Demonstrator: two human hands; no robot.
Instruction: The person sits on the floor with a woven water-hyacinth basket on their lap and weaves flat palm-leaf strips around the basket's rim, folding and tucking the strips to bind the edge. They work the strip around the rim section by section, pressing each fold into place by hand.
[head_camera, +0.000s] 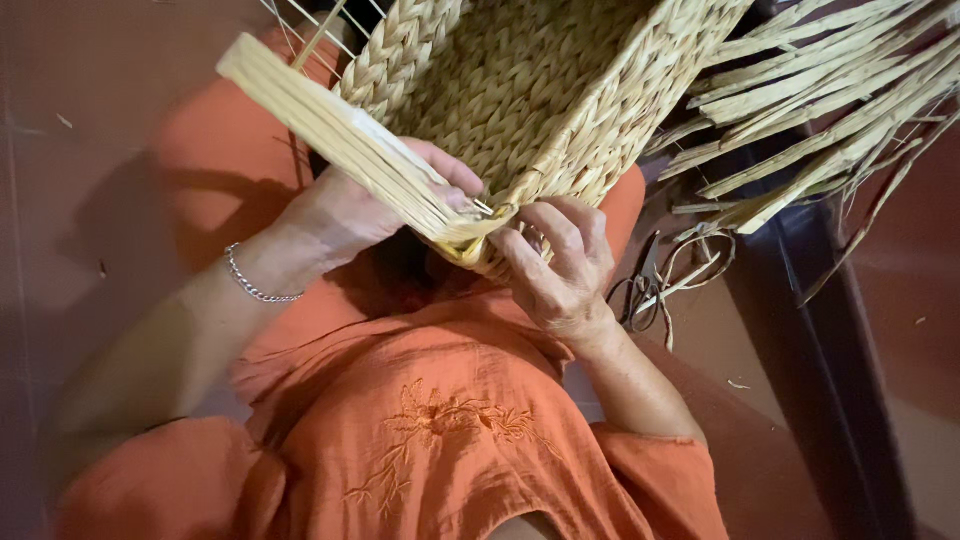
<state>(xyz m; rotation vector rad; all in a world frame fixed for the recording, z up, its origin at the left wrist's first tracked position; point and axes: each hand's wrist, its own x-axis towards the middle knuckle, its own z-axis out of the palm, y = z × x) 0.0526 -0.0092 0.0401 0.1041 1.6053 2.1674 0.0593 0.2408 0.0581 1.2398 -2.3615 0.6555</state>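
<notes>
Straw-coloured fibre is pinched between the fingertips (522, 240) of the right hand (560, 265), pressed together at the lower corner of the woven basket (530, 90), seemingly to keep the weave tight there, while the left hand (370, 205) curls its fingers (450, 165) shut around a flat bundle of pale strips (330, 130), thumb underneath, holding them fanned against the same corner. The basket, thickly plaited with a braided rim and thin wire ribs at its top edge, rests tilted over the lap in orange cloth (440, 420); loose dry strips (830, 110) lie to the right above a pair of scissors (640, 290) on the brown floor (100, 120).
</notes>
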